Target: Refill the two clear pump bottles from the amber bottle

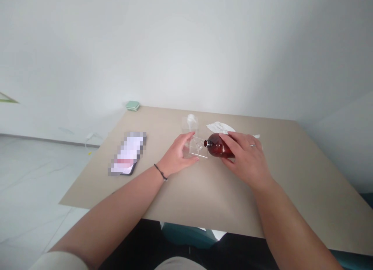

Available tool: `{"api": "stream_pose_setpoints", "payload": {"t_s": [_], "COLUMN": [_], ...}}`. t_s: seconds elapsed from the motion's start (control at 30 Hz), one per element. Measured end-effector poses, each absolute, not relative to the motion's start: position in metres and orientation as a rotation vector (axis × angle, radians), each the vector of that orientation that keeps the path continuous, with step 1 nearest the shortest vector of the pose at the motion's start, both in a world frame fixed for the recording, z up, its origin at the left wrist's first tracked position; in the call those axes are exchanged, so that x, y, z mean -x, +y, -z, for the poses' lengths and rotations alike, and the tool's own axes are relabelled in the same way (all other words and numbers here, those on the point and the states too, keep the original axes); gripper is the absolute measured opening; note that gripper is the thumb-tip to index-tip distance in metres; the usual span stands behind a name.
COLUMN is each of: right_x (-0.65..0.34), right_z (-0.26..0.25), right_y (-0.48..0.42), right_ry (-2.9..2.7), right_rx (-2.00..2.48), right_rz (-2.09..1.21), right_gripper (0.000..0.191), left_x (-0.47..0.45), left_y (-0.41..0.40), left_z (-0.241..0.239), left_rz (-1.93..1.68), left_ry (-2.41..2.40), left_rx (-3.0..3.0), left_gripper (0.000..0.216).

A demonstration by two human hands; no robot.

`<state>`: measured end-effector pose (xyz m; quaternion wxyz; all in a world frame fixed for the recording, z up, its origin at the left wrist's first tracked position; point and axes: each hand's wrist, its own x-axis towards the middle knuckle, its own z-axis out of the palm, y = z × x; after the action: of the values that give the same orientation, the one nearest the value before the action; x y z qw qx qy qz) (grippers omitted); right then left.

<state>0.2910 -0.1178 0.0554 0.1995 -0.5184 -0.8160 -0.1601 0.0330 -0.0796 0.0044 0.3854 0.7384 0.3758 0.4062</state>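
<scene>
My right hand (pixel 247 155) is wrapped round a dark red-brown bottle (pixel 217 145), which is tipped on its side. Its uncapped mouth points left, at a clear plastic container (pixel 199 146). With thumb and fingers, my left hand (pixel 177 153) grips that container by its left side. The mouth lies right beside the container; whether the two touch I cannot tell. No liquid stream can be made out. Behind the container is a white piece (pixel 191 120) that looks like a pump top, with something clear around it.
Crumpled white tissue (pixel 220 127) lies behind the bottle, partly hidden by my right hand. A phone (pixel 128 153) with a blurred-out screen is at the left of the beige table (pixel 204 196). A small green case (pixel 133 106) sits at the far left corner, near the wall.
</scene>
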Motion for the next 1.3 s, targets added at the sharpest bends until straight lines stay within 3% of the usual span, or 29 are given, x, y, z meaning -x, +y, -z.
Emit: {"api": "stream_pose_setpoints", "payload": {"t_s": [1.3], "right_x": [-0.284], "right_z": [-0.089], "right_y": [-0.122], "right_ry": [-2.435], "right_rx": [1.443], "right_rz": [0.717], "right_gripper": [0.057], "left_x": [-0.037], "left_y": [-0.075], "left_z": [-0.002], "left_rz": [-1.115], "left_ry": [0.957], "left_rx": [-1.914], "left_gripper": [0.081]}}
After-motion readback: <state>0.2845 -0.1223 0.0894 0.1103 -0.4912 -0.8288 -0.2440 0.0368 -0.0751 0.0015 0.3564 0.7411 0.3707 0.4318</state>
